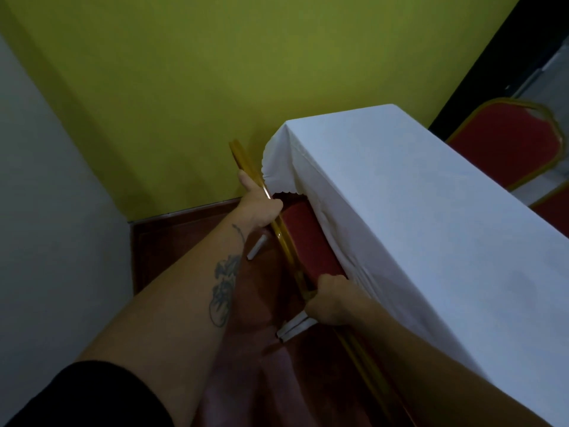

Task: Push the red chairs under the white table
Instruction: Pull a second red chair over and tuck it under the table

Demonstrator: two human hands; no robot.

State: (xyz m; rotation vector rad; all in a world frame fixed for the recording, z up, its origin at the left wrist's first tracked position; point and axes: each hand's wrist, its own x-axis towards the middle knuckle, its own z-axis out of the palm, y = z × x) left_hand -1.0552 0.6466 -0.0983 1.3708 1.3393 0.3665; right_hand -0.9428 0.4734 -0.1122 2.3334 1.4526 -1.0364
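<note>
The white worktop [415, 217] runs from the upper middle of the view down to the lower right, and it is covered by a white cloth [288, 167] that hangs over its near end with a scalloped edge. At the left long side of the worktop stands a red chair [308, 241] with a gold metal frame [284, 241]. Its backrest is close against the hanging cloth, and the red cushion goes partly under the cloth edge, so the seat cannot be seen. How far the chair is under the worktop I cannot tell.

The left hand [260, 208] has its grip closed around the gold frame at the far upper part of the backrest, with the thumb lying along the tube. The forearm carries a dark tattoo. The right hand [332, 298] is clenched on the near part of the same frame, touching the cloth fold beside it. Both hands therefore hold the chair at its top rail.

Below the hands, white leg tips [292, 329] show above the dark red floor [172, 241]. One more white tip is seen under the left wrist.

On the other side of the worktop, at the right edge of the view, a second red chair [508, 143] stands with its back visible above the cloth. A yellow-green wall [215, 72] is behind all.
</note>
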